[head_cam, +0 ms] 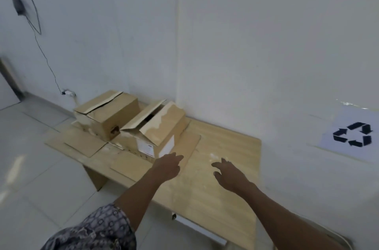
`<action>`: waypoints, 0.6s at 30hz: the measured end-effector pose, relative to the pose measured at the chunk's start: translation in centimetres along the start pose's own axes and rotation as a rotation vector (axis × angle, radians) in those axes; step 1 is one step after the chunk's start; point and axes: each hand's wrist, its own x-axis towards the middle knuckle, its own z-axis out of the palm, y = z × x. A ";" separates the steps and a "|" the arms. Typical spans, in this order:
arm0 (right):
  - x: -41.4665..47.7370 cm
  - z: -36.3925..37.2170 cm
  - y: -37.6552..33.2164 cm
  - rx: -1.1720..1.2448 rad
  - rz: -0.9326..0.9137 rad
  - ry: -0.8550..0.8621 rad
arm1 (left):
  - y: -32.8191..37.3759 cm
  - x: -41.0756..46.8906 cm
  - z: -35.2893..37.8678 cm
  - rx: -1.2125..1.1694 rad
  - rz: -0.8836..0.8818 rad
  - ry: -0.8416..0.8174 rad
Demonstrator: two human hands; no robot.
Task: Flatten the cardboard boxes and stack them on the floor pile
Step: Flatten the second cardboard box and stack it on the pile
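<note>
Wooden desk (225, 143) against white wall (246, 44), on tiled floor (41, 167); left hand (168, 165), right hand (229, 174): fingers (178, 157) relaxed, holding nothing.

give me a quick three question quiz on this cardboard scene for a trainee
1. True or false: the left hand grips the nearer box.
2. Pick one: how many boxes stand unflattened on the table? A one, B two, C four.
3. Fill in: the sheet on the wall at right bears a ___ symbol.

Key
1. False: its fingers are stretched out and hold nothing.
2. B: the nearer box and the farther box.
3. Recycling.
</note>
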 end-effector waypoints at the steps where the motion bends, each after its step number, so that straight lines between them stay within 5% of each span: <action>1: 1.2 -0.1 -1.4 -0.006 -0.006 0.003 | -1.8 0.3 -0.5 -0.003 -0.006 0.009; 18: 26.3 -1.9 -12.8 0.063 -0.148 -0.049 | -19.4 16.5 -7.5 0.156 -0.031 0.081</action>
